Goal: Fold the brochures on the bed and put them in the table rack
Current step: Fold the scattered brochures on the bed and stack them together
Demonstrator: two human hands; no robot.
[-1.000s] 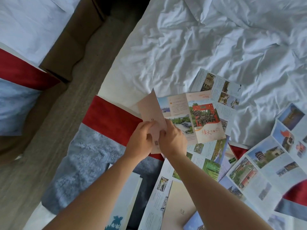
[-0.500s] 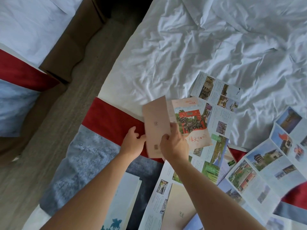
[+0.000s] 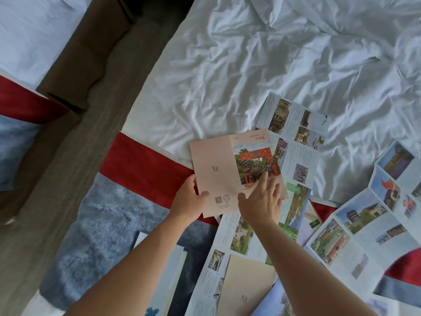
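Since a moment ago you have laid the half-folded brochure (image 3: 227, 169) flatter over the bed's (image 3: 250, 65) red runner (image 3: 141, 165), and your right hand (image 3: 262, 201) has let go and spread out. Your left hand (image 3: 190, 201) pinches the brochure's lower left edge, thumb on top. To its right, your right hand's straight fingers (image 3: 263, 179) press on the photo panel. Further right, open brochures (image 3: 355, 224) lie spread over the crumpled white sheet. A second bed (image 3: 27, 37) stands across the carpeted aisle (image 3: 57, 179) on the left.
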